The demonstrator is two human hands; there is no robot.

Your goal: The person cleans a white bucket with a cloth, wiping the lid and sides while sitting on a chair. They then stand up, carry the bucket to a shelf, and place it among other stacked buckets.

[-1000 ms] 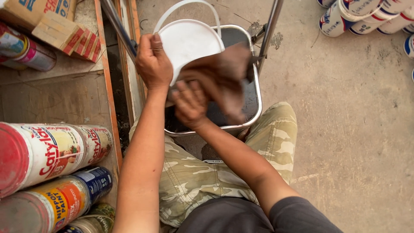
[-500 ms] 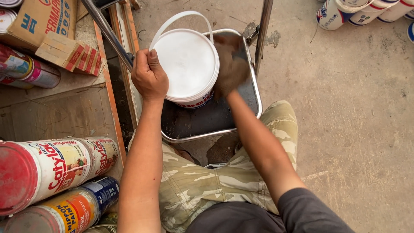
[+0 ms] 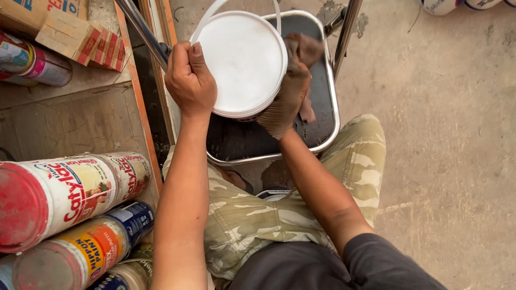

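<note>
In the upper centre of the frame the white bucket sits between both hands, left hand gripping its left rim, right hand pressing a brown cloth against its right side.

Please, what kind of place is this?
Probably a paint shop or storeroom: paint cans lie stacked on a shelf, more tubs stand on the concrete floor, and the hands work on a white bucket.

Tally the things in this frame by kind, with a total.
White bucket gripped by the left hand: 1
Brown rag in the right hand: 1
Metal chair: 1
Paint cans lying on the shelf: at least 5
Cardboard boxes: 2
Total: at least 10
</note>
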